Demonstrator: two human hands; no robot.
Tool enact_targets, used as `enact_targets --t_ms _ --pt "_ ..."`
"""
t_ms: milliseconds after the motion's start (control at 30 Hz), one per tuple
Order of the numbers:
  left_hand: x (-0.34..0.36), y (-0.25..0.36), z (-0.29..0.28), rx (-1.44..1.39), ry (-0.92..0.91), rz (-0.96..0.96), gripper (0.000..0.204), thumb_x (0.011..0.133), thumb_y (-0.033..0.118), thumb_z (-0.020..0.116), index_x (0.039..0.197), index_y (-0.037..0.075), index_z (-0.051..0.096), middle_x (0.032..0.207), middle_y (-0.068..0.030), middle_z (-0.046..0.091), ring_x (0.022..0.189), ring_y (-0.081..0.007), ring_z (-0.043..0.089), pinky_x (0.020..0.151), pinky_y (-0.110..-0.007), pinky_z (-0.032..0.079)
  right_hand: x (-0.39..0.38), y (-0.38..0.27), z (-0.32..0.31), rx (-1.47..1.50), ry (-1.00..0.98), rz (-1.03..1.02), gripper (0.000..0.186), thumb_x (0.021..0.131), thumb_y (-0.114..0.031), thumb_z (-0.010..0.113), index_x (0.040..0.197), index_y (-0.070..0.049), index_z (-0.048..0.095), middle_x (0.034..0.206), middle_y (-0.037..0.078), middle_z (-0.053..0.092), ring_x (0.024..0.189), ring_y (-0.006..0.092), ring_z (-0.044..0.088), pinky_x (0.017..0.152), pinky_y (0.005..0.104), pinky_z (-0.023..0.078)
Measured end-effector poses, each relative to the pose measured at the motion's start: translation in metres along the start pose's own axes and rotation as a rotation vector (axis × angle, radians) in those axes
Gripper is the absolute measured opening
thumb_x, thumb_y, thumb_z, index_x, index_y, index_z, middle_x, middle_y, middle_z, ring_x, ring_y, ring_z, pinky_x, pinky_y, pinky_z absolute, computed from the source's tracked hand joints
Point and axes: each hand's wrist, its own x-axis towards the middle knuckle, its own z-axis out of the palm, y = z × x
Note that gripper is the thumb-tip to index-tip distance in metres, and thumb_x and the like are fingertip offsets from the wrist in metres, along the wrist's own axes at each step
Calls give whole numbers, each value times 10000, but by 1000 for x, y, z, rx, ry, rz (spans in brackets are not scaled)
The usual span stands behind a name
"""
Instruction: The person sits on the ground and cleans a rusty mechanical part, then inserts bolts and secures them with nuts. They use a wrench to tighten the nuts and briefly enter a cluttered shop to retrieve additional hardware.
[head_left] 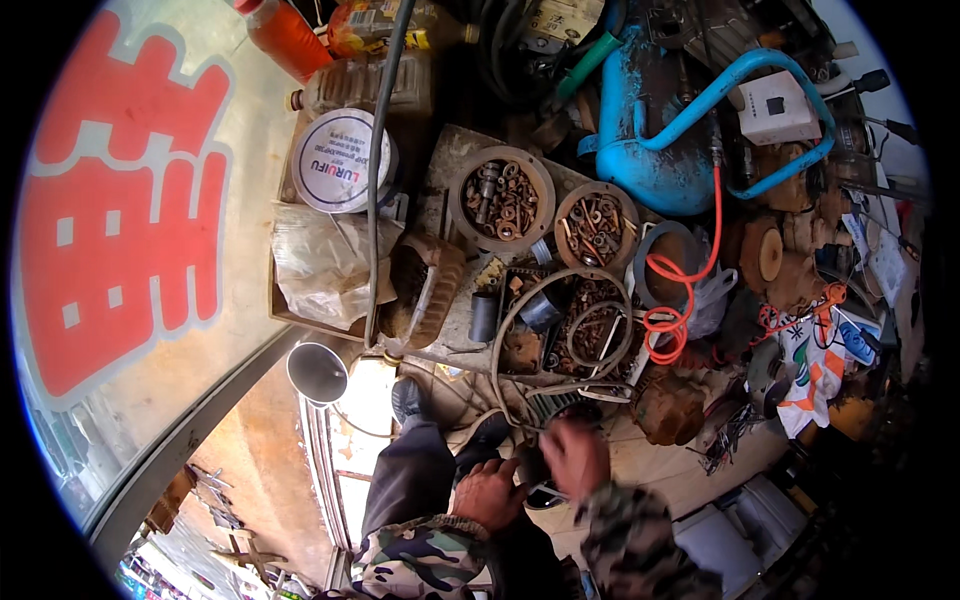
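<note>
Low in the view, my left hand (488, 494) has its fingers curled round a small dark object (530, 462), too shadowed to name. My right hand (575, 458), blurred, is just to its right with fingers bent; what they hold, if anything, is hidden. Both sleeves are camouflage. Above the hands lie looped hoses (500, 350) and bins of rusty hardware (590, 320). My legs and shoes show beside my left hand, over the floor.
Round trays of rusty nuts and bolts (505, 200) sit on a grimy bench (460, 150), near a blue compressor tank (655, 170) with a red coiled hose (675, 300). A metal cup (317, 372) stands left. A glass pane (255, 250) bearing red lettering borders the left.
</note>
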Motion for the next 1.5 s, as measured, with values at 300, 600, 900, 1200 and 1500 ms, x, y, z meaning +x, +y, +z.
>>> enact_targets --t_ms 300,600,900,1200,1500 --pt "0 0 -21 -50 -9 -29 496 907 371 722 1319 118 611 1237 -167 666 1155 -403 637 958 -491 540 270 -97 -69 -167 538 -298 105 872 -107 735 900 -6 733 905 257 712 846 429 714 734 503 576" --pt "0 -1 -35 -138 45 -20 540 894 350 735 1356 106 598 1259 -182 659 1165 -413 631 982 -493 526 319 -112 -59 -576 431 -251 74 868 -101 700 855 -44 746 898 226 742 866 408 742 761 504 606" --pt "3 4 -42 -187 48 -54 531 907 358 723 1348 89 599 1293 -188 649 1177 -409 627 994 -489 519 309 -111 -50 -391 473 -219 120 843 -128 763 915 -35 737 918 233 726 903 447 698 805 534 575" --pt "4 10 -42 -204 35 -41 514 904 341 728 1327 74 611 1287 -195 652 1164 -412 632 985 -482 524 320 -84 -47 -323 511 -423 198 834 -111 747 1022 -47 751 961 213 728 938 441 688 803 520 549" --pt "1 6 -44 -203 50 -31 523 898 325 735 1330 63 604 1269 -206 653 1157 -415 631 983 -483 523 315 -104 -55 -466 420 -310 153 817 -84 741 963 -40 727 905 240 717 898 456 691 791 541 555"
